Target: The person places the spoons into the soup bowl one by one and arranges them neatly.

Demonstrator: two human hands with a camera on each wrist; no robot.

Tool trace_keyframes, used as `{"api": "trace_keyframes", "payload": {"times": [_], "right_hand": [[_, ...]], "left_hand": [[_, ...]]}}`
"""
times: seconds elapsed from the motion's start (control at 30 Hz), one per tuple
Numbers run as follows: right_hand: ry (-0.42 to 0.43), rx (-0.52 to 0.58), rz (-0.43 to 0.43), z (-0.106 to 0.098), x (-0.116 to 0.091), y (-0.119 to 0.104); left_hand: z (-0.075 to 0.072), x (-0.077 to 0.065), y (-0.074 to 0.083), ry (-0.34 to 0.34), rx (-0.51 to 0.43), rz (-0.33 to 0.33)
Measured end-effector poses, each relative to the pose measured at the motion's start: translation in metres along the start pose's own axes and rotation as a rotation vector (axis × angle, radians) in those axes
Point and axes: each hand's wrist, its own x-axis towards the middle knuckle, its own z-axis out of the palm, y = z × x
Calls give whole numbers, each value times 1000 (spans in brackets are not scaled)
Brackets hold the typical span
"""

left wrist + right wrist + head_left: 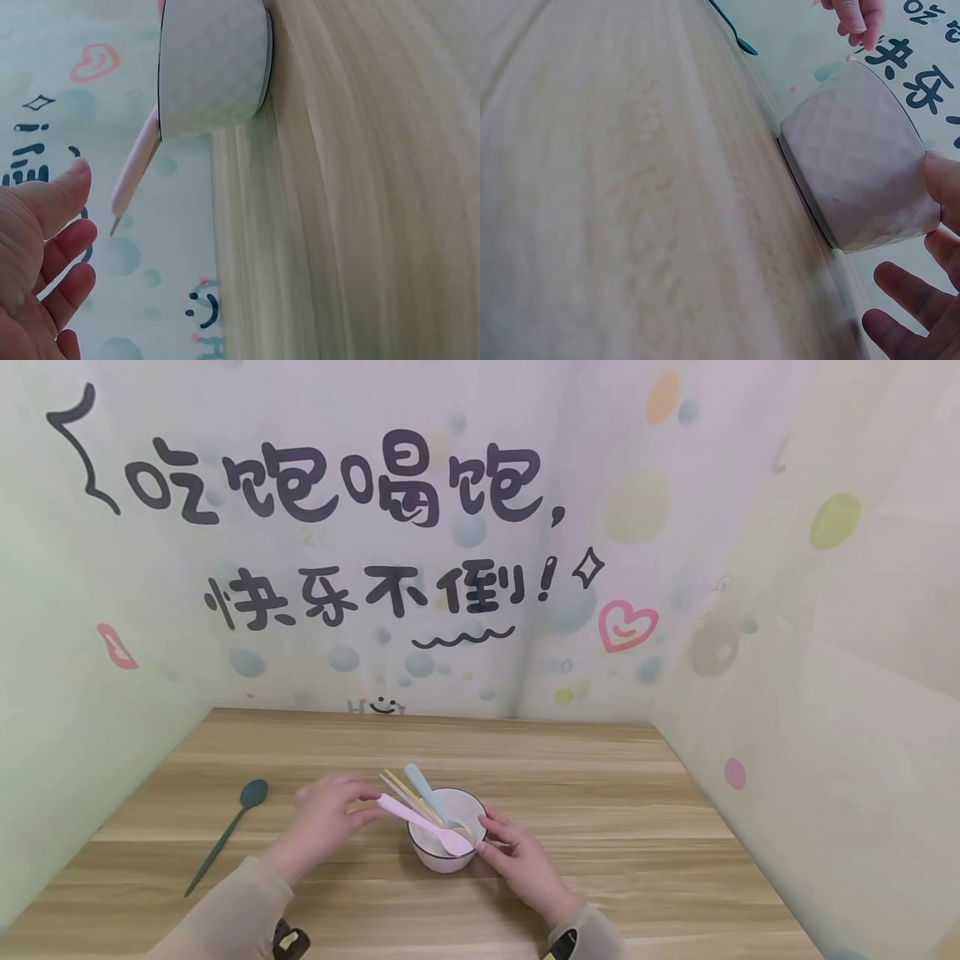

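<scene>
A white bowl (442, 861) with a dark rim stands on the table. A pink spoon (408, 813), a light-blue spoon (427, 789) and slim sticks like chopsticks (401, 787) lean in it, handles pointing up and left. My right hand (525, 862) grips the bowl's right side, thumb and forefinger at the rim, the other fingers spread below in the right wrist view. Beside the end of the pink handle is my left hand (330, 818); the left wrist view shows a gap between its fingers (71, 289) and the handle.
A dark teal spoon (228, 831) lies on the wooden table (637, 885) to the left of the left hand. Walls with printed lettering and coloured dots (360, 652) enclose the table's back and both sides.
</scene>
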Motion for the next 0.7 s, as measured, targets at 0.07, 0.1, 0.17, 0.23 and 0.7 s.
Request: {"api": "trace_keyframes", "payload": {"times": [0.07, 0.1, 0.17, 0.23, 0.7], "right_hand": [[2, 14, 4, 0, 0, -1], [3, 20, 5, 0, 0, -1], [3, 26, 3, 1, 0, -1], [3, 23, 5, 1, 0, -1], [13, 10, 16, 2, 0, -5]], "left_hand": [[-2, -4, -5, -6, -2, -30], [-3, -6, -7, -11, -7, -45], [-4, -10, -13, -25, -20, -76], [-4, -14, -19, -30, -44, -106], [-5, -37, -50, -48, -202, -319]]}}
